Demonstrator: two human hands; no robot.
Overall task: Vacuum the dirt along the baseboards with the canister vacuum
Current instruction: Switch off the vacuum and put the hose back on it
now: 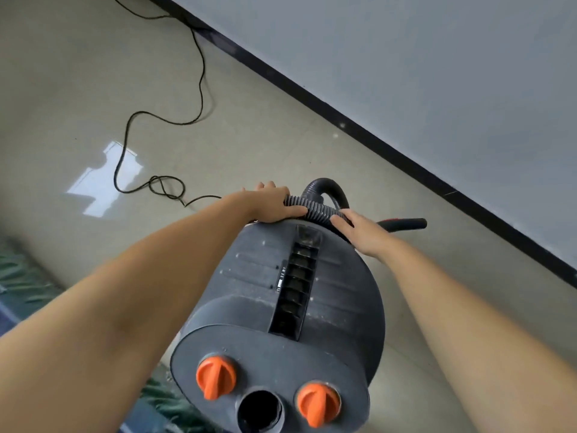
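Closest to the camera is the big dark gray canister vacuum [281, 307]. Its near end has two orange knobs [216, 377] and a round black hole [259, 412] between them. A long slot with ridges runs down the middle of its top. The gray body looks dusty.

Two bare arms reach out over the vacuum, one on each side. The left hand [274, 204] is at the far end of the vacuum. Its fingers are curled around the ribbed black hose [312, 209], and the thumb lies along the near side of the hose. The right hand [359, 231] rests on the far right edge of the vacuum. Its fingers are fairly straight, and the fingertips touch the hose.

Past the hands, the hose loops up and bends down again. A black tube [406, 223] sticks out to the right, low over the floor.

The floor [78, 73] is pale, smooth and shiny. A bright patch of light shines on it to the left. A thin black cord [199, 89] wiggles across it toward the far wall. A green patterned thing [22, 276] lies at the left edge.

A black baseboard [374, 135] runs at a slant below a gray wall [437, 57].
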